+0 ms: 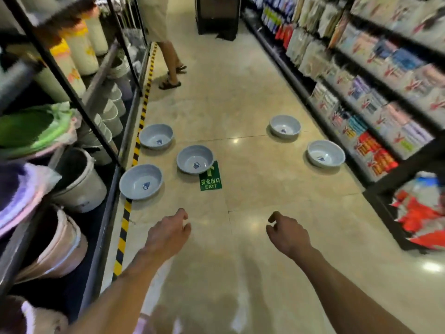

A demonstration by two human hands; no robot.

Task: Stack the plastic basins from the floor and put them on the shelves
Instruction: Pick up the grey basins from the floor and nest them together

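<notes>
Several pale blue plastic basins lie apart on the shop floor, each with a label inside. The nearest basin [141, 181] sits by the left shelf base. Another basin [195, 159] stands mid-aisle and a third [156, 136] lies behind it on the left. Two more basins [285, 126] [325, 153] lie near the right shelving. My left hand [168, 233] and my right hand [287, 233] hover above bare floor in front of the basins, fingers loosely curled, holding nothing.
The left shelves [106, 150] hold buckets and stacked tubs behind a black frame, edged by yellow-black tape [123, 227]. The right shelves [375, 97] carry packaged goods. A green exit sticker [211, 180] is on the floor. A person's legs in sandals [172, 68] stand further up the aisle.
</notes>
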